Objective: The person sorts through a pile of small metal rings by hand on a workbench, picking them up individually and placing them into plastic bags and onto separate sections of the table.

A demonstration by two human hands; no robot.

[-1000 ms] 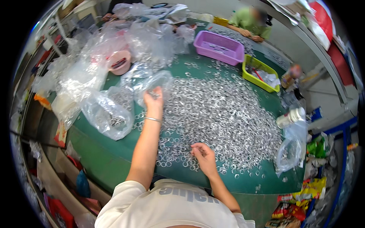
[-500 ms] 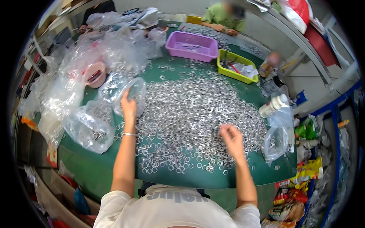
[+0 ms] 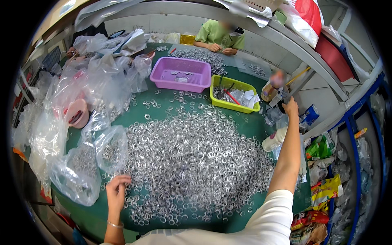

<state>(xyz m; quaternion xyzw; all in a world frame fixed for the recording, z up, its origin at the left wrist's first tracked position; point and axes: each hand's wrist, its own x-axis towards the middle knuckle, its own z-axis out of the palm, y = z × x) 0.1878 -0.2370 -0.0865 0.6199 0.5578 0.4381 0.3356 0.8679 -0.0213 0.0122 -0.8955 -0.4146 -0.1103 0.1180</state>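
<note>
R hand [image 3: 290,107] is stretched to the far right, at a clear jar [image 3: 271,117] w/ dark top that lies just L of it, long axis unclear; can't tell if its fingers grip anything. L hand [image 3: 116,191], thumb & fingers a bit apart w/ nothing obvious btwn them, is at the near-left edge of the ring pile [image 3: 196,163], which spreads off to its R, so L is nearer the rings. White bottle [image 3: 274,139] stands btwn pile & jar, brown bottle [image 3: 268,93] just far of jar, clear bag [image 3: 111,148] just far of L hand
</note>
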